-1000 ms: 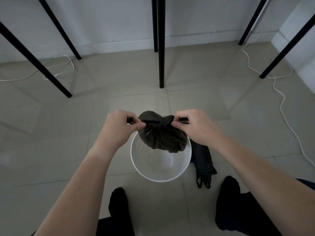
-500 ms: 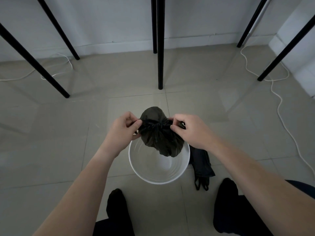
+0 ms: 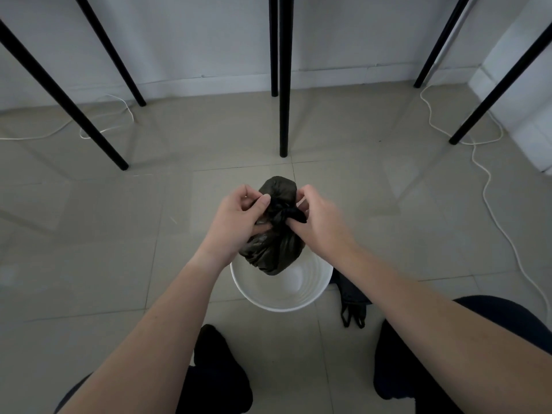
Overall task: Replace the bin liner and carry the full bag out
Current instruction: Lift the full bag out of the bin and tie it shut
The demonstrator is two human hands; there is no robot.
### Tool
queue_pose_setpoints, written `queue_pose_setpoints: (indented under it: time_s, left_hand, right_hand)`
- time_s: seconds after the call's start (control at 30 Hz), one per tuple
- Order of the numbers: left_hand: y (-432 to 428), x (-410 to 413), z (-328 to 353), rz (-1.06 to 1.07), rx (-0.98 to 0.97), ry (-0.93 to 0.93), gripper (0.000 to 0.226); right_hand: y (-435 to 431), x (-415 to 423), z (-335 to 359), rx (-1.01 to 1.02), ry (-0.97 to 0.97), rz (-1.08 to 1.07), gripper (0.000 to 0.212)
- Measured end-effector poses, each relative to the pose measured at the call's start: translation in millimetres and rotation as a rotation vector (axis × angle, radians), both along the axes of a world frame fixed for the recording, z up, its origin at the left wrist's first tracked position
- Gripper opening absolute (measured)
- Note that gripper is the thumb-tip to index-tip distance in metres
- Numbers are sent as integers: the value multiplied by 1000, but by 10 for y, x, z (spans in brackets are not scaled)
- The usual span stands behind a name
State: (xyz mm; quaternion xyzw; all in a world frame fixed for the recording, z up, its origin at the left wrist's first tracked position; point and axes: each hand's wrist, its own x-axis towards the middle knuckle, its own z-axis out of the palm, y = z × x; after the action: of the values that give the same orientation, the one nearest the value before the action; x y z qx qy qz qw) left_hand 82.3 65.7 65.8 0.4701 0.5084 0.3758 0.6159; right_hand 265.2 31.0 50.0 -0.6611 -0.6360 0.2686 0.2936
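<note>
A full black bin bag [image 3: 273,249] hangs above the white round bin [image 3: 280,303], whose inside shows no liner. My left hand [image 3: 239,219] pinches the bag's tie on the left side. My right hand [image 3: 321,218] grips the other tie end at a knot on top of the bag. A folded black liner [image 3: 352,300] lies flat on the floor against the bin's right side, its handles pointing toward me.
Black table legs [image 3: 283,85] stand ahead and to both sides. White cables [image 3: 490,186] trail over the tiled floor at right and at far left. My two black-socked feet [image 3: 218,372] flank the bin. A white wall runs along the back.
My hands have come closer together on top of the bag, pulling the tie ends into a knot. The bag has tilted and sits slightly higher in view.
</note>
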Motion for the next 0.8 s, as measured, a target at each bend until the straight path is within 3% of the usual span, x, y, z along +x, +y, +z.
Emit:
queue_pose_setpoints:
  time_s: [0.2, 0.27, 0.33, 0.47, 0.8]
  left_hand:
    - [71, -295, -308, 129, 8, 131, 11]
    - [109, -433, -573, 174, -3, 380, 6]
    - [134, -553, -907, 125, -54, 614, 17]
    - [91, -563, -1458, -19, -259, 837, 45]
    - [-86, -346, -1833, -49, -441, 873, 24]
  right_hand:
    - [-22, 5, -78, 29, -68, -15, 14]
    - [-42, 77, -80, 31, -99, -32, 13]
    - [-89, 193, -52, 43, -116, -59, 14]
    - [-229, 493, 60, 94, -144, -195, 13]
    - [-551, 1404, 117, 111, -211, -457, 23]
